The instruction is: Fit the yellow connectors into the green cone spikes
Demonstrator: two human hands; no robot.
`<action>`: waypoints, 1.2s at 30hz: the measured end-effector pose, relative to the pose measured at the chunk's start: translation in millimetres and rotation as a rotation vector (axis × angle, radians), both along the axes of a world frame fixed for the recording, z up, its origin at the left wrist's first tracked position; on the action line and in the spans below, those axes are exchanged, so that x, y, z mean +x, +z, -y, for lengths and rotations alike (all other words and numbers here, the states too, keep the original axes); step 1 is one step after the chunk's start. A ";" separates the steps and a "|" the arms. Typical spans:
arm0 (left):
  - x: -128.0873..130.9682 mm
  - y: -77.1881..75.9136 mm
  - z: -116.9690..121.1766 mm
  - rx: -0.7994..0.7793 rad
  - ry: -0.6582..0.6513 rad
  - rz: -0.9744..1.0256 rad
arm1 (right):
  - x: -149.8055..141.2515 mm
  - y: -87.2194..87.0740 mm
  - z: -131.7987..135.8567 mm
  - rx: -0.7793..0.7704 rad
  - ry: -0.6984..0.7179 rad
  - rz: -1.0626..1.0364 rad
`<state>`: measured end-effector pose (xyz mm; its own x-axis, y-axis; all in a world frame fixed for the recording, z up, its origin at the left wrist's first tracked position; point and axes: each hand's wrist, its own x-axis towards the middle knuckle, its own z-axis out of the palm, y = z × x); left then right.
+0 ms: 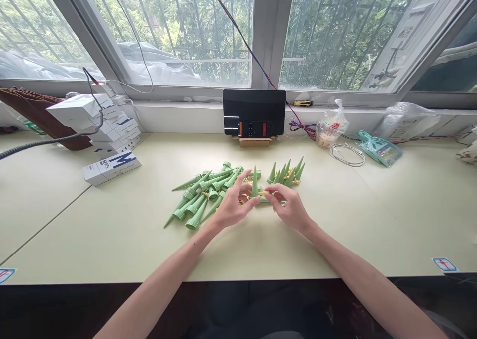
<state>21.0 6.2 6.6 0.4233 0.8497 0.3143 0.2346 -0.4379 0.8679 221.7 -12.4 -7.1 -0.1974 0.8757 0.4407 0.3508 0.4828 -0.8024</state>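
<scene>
A loose heap of green plastic cone spikes lies on the pale table. Several more green cones stand upright in a cluster to its right. My left hand pinches one upright green cone at its base. My right hand meets it from the right, fingers pinched on a small yellow part at the cone's foot. Other small yellow pieces lie under my fingers, mostly hidden.
A black tablet with a phone leans on a stand at the sill. White boxes are stacked at the left, one box lying flat. A plastic bag, coiled white cable and teal packet lie at the right.
</scene>
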 end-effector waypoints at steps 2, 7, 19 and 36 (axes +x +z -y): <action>0.3 -0.4 -0.8 -0.013 0.004 0.004 | 0.0 0.1 0.3 -0.001 -0.002 0.005; 0.5 -1.2 -1.3 -0.077 -0.009 0.049 | -0.5 1.5 0.9 -0.002 -0.007 0.003; 1.1 3.5 0.0 -0.126 -0.020 0.044 | -0.3 0.7 0.9 0.006 0.003 -0.012; -0.5 4.7 0.3 -0.163 -0.093 0.026 | -1.1 -1.4 -0.6 -0.022 0.019 -0.018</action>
<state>20.5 5.9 11.3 0.4955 0.8480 0.1881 0.1760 -0.3101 0.9343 220.6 -11.8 -8.5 -0.2063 0.8812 0.4253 0.3272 0.4718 -0.8187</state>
